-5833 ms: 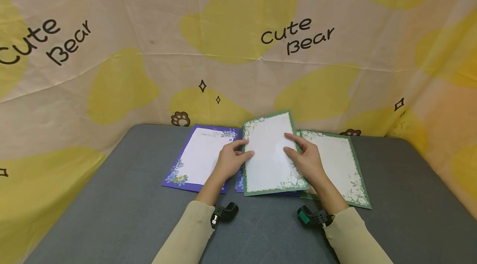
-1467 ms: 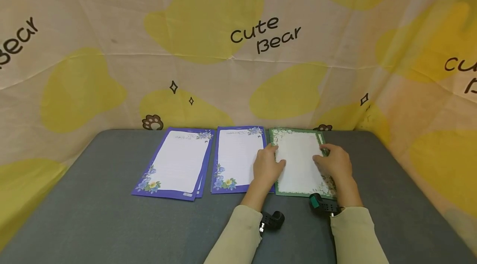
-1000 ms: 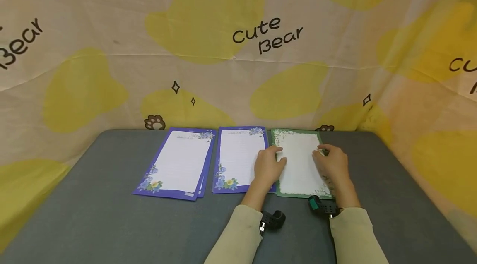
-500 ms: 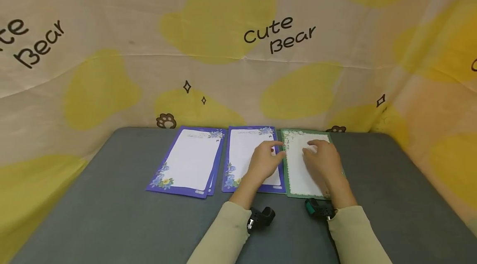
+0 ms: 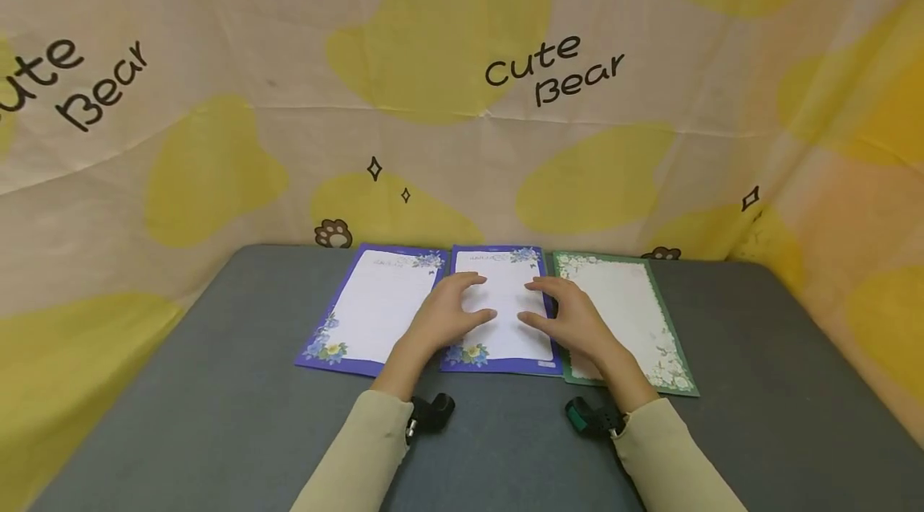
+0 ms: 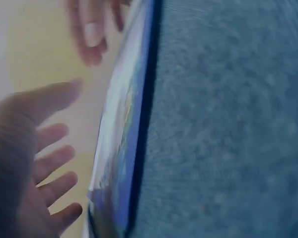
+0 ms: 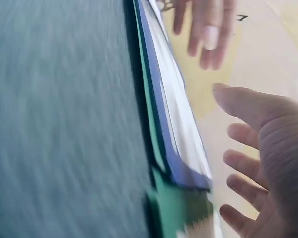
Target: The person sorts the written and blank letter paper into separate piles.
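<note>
Three groups of printed letter paper lie side by side on the grey table. The middle purple-bordered sheet (image 5: 505, 339) has blue flowers at two corners. Above its left part my left hand (image 5: 442, 315) hovers, fingers spread and holding nothing. My right hand (image 5: 577, 323) faces it over the sheet's right side, likewise holding nothing. Another purple-bordered sheet (image 5: 364, 299) lies to the left, partly covered by my left hand. On the right is a green-bordered sheet (image 5: 642, 295) with white flowers. Close up, the right wrist view shows a green edge (image 7: 148, 94) beneath the purple sheet (image 7: 176, 166).
The grey table (image 5: 216, 424) stretches in front of the papers and to both sides. Behind it hangs a cream cloth (image 5: 433, 135) with yellow patches and "Cute Bear" lettering. Black wrist cameras (image 5: 433, 414) are strapped to both wrists.
Earlier both hands held a green-bordered sheet over the middle, later at the right group. They have since let go there and moved left over the middle purple sheet.
</note>
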`<state>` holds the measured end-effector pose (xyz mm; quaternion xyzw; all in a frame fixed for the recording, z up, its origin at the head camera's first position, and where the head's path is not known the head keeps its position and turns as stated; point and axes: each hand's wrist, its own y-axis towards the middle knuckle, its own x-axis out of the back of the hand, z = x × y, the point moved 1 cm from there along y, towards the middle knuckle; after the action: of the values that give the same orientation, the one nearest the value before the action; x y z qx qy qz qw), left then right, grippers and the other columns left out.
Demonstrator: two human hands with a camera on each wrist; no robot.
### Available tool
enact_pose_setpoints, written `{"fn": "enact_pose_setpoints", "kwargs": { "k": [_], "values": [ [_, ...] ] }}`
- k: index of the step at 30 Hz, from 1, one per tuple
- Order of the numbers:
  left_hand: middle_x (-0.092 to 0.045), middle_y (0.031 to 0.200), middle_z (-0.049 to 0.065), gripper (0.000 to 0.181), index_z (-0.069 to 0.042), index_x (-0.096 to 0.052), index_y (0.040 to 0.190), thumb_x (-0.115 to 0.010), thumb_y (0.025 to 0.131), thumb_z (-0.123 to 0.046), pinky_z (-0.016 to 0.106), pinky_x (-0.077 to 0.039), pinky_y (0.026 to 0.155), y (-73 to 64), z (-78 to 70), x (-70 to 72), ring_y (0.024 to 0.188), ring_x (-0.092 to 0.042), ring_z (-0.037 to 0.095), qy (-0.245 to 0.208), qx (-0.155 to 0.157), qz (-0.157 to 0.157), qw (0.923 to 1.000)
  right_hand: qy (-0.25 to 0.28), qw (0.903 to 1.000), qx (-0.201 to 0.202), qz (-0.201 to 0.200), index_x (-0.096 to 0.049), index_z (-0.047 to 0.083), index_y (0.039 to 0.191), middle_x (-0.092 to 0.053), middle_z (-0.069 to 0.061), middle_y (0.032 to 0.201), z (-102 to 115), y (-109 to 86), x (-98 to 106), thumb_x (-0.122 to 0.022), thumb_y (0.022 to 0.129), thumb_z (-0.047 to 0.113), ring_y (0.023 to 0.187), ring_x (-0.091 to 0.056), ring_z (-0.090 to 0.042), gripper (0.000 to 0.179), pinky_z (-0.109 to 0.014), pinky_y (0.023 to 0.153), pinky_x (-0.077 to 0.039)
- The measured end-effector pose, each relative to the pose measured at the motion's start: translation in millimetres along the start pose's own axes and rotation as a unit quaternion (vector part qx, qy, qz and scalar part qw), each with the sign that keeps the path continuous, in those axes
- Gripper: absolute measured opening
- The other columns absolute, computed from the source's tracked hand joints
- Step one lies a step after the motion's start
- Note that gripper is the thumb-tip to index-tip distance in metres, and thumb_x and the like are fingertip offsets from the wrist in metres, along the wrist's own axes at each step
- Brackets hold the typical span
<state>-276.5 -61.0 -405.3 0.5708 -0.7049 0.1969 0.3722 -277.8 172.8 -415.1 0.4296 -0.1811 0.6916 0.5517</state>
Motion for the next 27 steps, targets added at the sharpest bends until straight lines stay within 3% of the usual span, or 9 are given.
{"fn": "enact_pose_setpoints", "kwargs": {
  "k": [5,9,27],
  "values": [
    [-0.042,0.161,0.009,0.074,-0.013,-0.054,0.147,-0.077,0.086,-0.047,0.055,-0.029,0.123,-3.5,22.2,-3.2,0.152,-0.034,0.033,0.028,-0.015,0.020,0.9993,-0.061,0.9973,0.027,0.029,-0.056,0.009,0.145,-0.045,-0.017,0.158,-1,-3.1,-8,-0.078,0.083,0.050,0.151,-0.033,-0.042,0.077,-0.065,0.117,-0.032],
    [-0.040,0.162,0.010,0.083,-0.013,-0.049,0.151,-0.076,0.084,-0.053,0.056,-0.025,0.125,-2.9,32.6,-7.7,0.154,-0.031,0.035,0.072,-0.038,0.043,0.9957,-0.087,0.9944,0.035,0.048,-0.051,0.009,0.149,-0.042,-0.015,0.160,-2,-6.1,-12,-0.073,0.085,0.057,0.152,-0.031,-0.040,0.083,-0.064,0.119,-0.029],
    [-0.044,0.160,0.005,0.082,-0.019,-0.053,0.149,-0.077,0.081,-0.058,0.055,-0.028,0.124,-2.9,33.4,-9.9,0.151,-0.037,0.033,0.094,-0.022,0.046,0.9942,-0.103,0.9935,0.028,0.040,-0.057,0.007,0.143,-0.051,-0.016,0.153,-3,-5.5,-14,-0.076,0.084,0.056,0.147,-0.041,-0.038,0.080,-0.062,0.122,-0.024]
  ]
}}
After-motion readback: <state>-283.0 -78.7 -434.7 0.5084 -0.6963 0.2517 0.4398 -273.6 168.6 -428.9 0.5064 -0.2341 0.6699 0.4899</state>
